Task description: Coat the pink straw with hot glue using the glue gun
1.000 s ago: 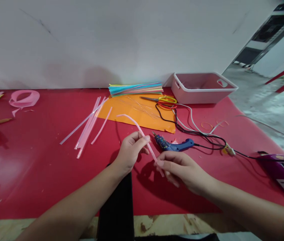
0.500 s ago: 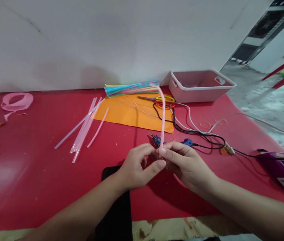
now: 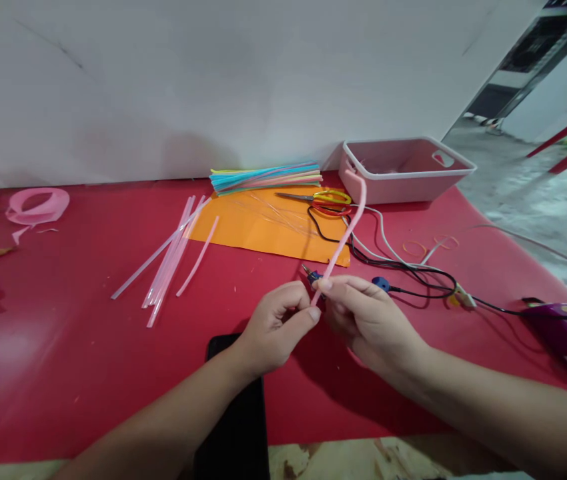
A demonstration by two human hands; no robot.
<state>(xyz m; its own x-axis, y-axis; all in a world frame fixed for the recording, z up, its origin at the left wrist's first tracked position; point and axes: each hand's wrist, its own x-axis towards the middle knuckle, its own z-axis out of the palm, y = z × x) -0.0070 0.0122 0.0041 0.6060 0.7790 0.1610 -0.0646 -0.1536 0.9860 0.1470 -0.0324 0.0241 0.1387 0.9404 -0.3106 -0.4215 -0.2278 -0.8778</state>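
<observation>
A slender pink stem (image 3: 346, 235) is held in the air above the desk (image 3: 68, 360), its long axis slanted from the lower end between the hands up and away to the right; near the top it is bent over, and the tip is pointed left, before the pink box (image 3: 393, 191). The lower end is pinched in the grip of the left hand (image 3: 274, 328), and just above it the stem is clasped by the thumb and fingers of the right hand (image 3: 371, 321).

A soft, fuzzy surface is suggested, whereas the straight pink tubes (image 3: 169, 267) on the left look smooth and glossy. Coloured rods (image 3: 263, 179) are bundled by a smooth orange sheet (image 3: 263, 232). The desk is covered in shiny red material and backed by a scuffed pale wall (image 3: 173, 80).
</observation>
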